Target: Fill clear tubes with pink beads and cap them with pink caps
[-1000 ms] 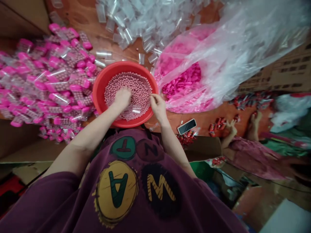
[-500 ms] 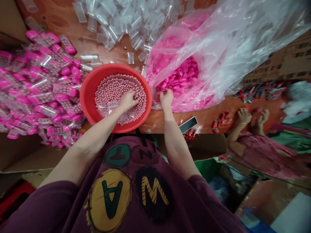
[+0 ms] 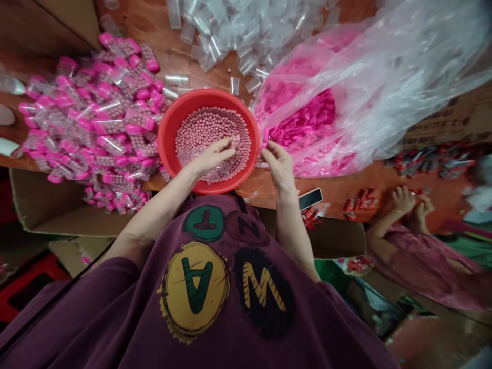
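Note:
A red basin [image 3: 169,138] of small pink beads [image 3: 207,123] stands at the table's front edge, with some clear plastic tubes lying among the beads. Over its right half is my left hand [image 3: 213,156], fingers closed around a small clear tube [image 3: 237,141] that seems to have pink beads in it. Just beyond the basin's right rim, my right hand [image 3: 280,163] pinches a bright pink cap [image 3: 265,137] between thumb and fingers. Right behind it lies a transparent bag [image 3: 346,102], its opening showing many loose pink caps [image 3: 311,115].
Capped bead-filled tubes [image 3: 115,113] are heaped left of the basin. Clear tubes [image 3: 234,31] are piled at the back. A phone [image 3: 310,198] lies at the front edge, near red small packets [image 3: 361,201]. At the right, another person's hands [image 3: 403,200] are over the table.
My left hand has lifted from the beads with a tube. My right hand has drawn back from the bag's caps toward the basin with a pink cap. The view has shifted left.

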{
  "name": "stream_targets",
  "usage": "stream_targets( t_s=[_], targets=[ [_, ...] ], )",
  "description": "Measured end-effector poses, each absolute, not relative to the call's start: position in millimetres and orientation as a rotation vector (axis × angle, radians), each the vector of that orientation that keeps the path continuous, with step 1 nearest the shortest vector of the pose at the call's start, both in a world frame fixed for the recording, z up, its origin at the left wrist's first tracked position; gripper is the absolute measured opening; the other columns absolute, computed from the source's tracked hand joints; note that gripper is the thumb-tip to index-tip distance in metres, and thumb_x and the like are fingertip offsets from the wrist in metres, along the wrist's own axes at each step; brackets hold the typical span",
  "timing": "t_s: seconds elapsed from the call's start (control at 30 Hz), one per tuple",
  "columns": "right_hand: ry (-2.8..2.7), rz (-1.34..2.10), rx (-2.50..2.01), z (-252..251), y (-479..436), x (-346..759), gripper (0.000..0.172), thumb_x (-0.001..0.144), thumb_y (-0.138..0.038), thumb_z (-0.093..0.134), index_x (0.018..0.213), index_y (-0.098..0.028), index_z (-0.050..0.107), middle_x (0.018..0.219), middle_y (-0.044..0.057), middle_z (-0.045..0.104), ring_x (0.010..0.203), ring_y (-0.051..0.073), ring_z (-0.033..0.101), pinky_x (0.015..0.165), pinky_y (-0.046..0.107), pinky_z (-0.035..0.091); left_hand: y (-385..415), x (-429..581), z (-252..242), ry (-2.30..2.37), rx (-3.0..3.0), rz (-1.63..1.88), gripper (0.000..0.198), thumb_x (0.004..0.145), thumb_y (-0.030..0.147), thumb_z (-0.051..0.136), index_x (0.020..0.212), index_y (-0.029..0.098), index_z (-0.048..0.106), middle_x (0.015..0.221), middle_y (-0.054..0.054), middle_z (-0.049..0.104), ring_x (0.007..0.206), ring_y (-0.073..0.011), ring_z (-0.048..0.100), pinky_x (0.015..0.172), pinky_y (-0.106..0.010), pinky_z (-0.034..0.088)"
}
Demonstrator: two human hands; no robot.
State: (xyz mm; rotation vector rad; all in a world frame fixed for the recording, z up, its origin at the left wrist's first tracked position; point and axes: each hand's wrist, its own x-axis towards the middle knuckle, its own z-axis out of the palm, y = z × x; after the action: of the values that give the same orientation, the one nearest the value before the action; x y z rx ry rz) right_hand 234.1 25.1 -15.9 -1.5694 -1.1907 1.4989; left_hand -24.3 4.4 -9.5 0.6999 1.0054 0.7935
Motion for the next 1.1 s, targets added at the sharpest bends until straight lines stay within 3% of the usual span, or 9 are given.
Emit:
stream_targets(
  t_s=[0.17, 0.37, 0.5, 0.73, 0.9, 1.1],
  targets=[
    [-1.426, 1.486, -1.311, 18, 38, 183, 0.066, 0.091, -0.08, 0.079, 0.137, -0.034, 0.074, 0.12, 0.004, 0.082, 0.106, 0.024, 0.078, 0.107, 0.055, 0.068, -5, -30, 10, 0.858, 0.517, 0.864, 0.042, 0.094, 0.051, 0.083, 0.12, 0.02, 0.075, 0.117, -0.01, 0.078, 0.096, -0.0186, 0.072, 0.074, -0.028, 0.053],
    [-1.628, 1.439, -1.224, 32, 47, 160, 0.06, 0.091, -0.08, 0.08, 0.124, -0.031, 0.081, 0.121, 0.004, 0.083, 0.109, 0.024, 0.078, 0.107, 0.052, 0.068, -12, -40, 31, 0.829, 0.428, 0.903, 0.025, 0.096, 0.038, 0.082, 0.103, 0.017, 0.071, 0.095, -0.005, 0.07, 0.08, -0.0131, 0.066, 0.063, -0.024, 0.047],
    [-1.838, 1.356, -1.143, 40, 43, 155, 0.046, 0.102, -0.07, 0.072, 0.125, -0.031, 0.084, 0.121, 0.005, 0.083, 0.115, 0.026, 0.077, 0.11, 0.052, 0.065, -16, -48, 41, 0.874, 0.44, 0.885, 0.022, 0.099, 0.034, 0.077, 0.091, 0.016, 0.068, 0.081, -0.002, 0.065, 0.064, -0.0088, 0.055, 0.053, -0.021, 0.037],
    [-2.159, 1.092, -1.072, 50, 25, 148, 0.032, 0.114, -0.041, 0.057, 0.132, -0.032, 0.082, 0.115, 0.007, 0.081, 0.106, 0.025, 0.076, 0.099, 0.048, 0.067, -26, -56, 47, 1.005, 0.41, 0.885, 0.03, 0.103, 0.035, 0.073, 0.082, 0.015, 0.065, 0.07, -0.002, 0.061, 0.054, -0.0068, 0.045, 0.047, -0.02, 0.025],
    [-2.207, 0.948, -1.179, 13, 18, 156, 0.032, 0.111, -0.038, 0.057, 0.123, -0.027, 0.085, 0.118, 0.013, 0.08, 0.112, 0.03, 0.076, 0.104, 0.055, 0.066, -33, -59, 40, 1.085, 0.389, 0.927, 0.029, 0.103, 0.038, 0.071, 0.084, 0.016, 0.066, 0.07, -0.002, 0.063, 0.054, -0.008, 0.048, 0.046, -0.02, 0.03],
    [-1.718, 1.245, -1.339, -3, 14, 143, 0.041, 0.103, -0.062, 0.071, 0.12, -0.026, 0.083, 0.114, 0.007, 0.085, 0.105, 0.026, 0.078, 0.101, 0.051, 0.068, -41, -59, 37, 1.089, 0.351, 0.92, 0.016, 0.104, 0.03, 0.069, 0.094, 0.017, 0.065, 0.078, -0.001, 0.068, 0.064, -0.011, 0.064, 0.061, -0.022, 0.051]
  ],
)
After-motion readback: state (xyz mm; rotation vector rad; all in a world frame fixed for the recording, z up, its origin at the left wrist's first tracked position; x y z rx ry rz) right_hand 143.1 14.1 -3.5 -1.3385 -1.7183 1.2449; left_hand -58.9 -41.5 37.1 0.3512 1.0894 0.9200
